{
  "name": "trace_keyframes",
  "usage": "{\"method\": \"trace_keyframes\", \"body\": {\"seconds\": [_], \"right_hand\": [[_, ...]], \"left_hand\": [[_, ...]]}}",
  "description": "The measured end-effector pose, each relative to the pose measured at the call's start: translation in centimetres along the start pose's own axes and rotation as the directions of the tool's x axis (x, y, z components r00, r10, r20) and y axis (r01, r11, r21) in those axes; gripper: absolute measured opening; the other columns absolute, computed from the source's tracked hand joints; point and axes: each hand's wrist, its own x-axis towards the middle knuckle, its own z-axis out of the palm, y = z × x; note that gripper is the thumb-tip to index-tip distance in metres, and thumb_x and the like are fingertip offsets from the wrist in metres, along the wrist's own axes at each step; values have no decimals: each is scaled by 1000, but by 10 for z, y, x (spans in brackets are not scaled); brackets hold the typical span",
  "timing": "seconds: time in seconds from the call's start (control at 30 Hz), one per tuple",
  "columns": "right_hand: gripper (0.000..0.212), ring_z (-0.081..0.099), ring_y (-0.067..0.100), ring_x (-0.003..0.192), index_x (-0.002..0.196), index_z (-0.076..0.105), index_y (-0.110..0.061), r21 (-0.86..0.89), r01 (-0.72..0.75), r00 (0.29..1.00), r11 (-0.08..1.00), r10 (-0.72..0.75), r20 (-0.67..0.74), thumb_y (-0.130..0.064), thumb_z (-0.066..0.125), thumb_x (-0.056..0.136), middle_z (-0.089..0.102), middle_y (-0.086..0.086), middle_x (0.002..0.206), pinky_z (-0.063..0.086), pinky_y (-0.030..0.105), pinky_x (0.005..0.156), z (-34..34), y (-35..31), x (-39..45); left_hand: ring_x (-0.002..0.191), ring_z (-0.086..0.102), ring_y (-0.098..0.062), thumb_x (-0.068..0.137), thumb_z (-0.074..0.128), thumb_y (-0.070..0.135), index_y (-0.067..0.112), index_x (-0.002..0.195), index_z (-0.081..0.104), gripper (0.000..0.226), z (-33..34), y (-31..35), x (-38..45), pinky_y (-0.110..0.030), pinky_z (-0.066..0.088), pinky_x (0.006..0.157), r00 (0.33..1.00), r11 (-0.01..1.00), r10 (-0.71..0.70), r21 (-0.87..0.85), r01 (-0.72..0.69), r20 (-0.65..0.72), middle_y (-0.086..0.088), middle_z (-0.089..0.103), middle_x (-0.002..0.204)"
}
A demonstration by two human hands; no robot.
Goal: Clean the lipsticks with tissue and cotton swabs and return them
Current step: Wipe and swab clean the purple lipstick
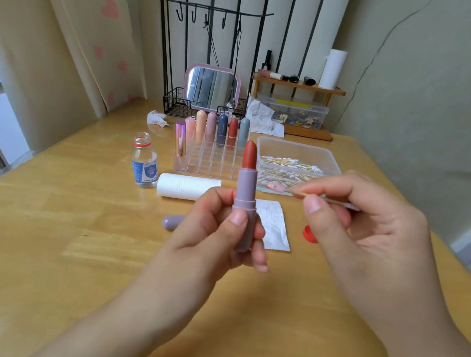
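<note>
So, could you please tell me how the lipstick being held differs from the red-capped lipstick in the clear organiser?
The lilac-cased lipstick, gripped by the left hand, is uncapped with its red bullet extended; the red-capped lipstick is closed. The lilac one is held above the wooden table; the red one stands in the clear organiser. Both are upright.

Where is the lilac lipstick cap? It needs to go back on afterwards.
In the head view, the lilac cap lies on the table, left of the left hand, in front of the tissue roll.
</note>
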Motion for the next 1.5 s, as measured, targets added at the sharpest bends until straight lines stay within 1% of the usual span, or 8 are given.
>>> {"method": "trace_keyframes", "body": {"seconds": [0.17,0.3,0.43,0.57,0.8,0.93,1.2,1.5], "right_hand": [[12,48,23,62,91,68,-32,-83,21,1000,996,-23,-21,-34,58,85,39,1,64,47,43,56,2,3,1],[12,47,20,61,87,69,-32,-104,18,999,994,-21,-28,-33,57,86,40,-2,64,47,41,55,4,6,1],[13,46,18,60,86,70,-32,-111,-10,1000,994,7,-24,-35,57,85,42,-3,65,47,40,56,5,11,0],[15,44,12,59,85,69,-31,-118,-28,999,993,26,-20,-36,56,83,48,1,62,40,21,56,8,16,0],[10,48,0,57,81,68,-33,-42,-102,995,994,101,-20,-25,62,80,58,-20,66,35,4,56,13,13,0],[7,49,2,58,78,67,-32,-27,-112,993,993,111,-34,-27,63,80,58,-13,66,36,6,56,12,12,-1],[13,45,11,59,79,65,-38,-82,-57,998,995,55,-28,-26,62,83,51,1,66,39,22,55,11,16,1],[8,42,13,56,79,67,-32,-83,-61,998,995,59,-33,-26,62,83,42,-4,59,36,23,53,10,15,0]], "left_hand": [[60,46,-13,83,47,26,7,97,51,23,1,-4,0,-24,44,59,998,999,-31,-17,31,-60,0,53,73],[66,47,-14,84,56,31,15,96,55,20,-2,-7,0,-25,42,66,999,996,-14,85,17,-45,2,57,77],[68,54,-14,79,60,39,12,105,54,38,-7,-10,2,-24,45,69,998,983,-1,181,14,-70,0,61,81],[70,64,-14,81,71,30,8,103,55,35,-11,-10,8,-27,51,70,985,973,28,231,13,-173,1,65,76],[68,68,-13,69,64,28,7,96,60,34,-9,-8,9,-30,56,78,969,972,54,237,4,-240,4,68,70],[69,66,-14,80,71,28,7,97,61,28,-9,-9,9,-30,56,77,974,980,32,198,13,-225,3,67,72],[67,64,-14,83,67,25,2,100,60,30,-6,-8,7,-20,50,68,988,983,18,184,10,-152,-6,66,77],[68,64,-13,78,59,28,6,101,60,32,-9,-11,5,-22,50,71,993,970,25,243,5,-120,-2,67,72]]}}
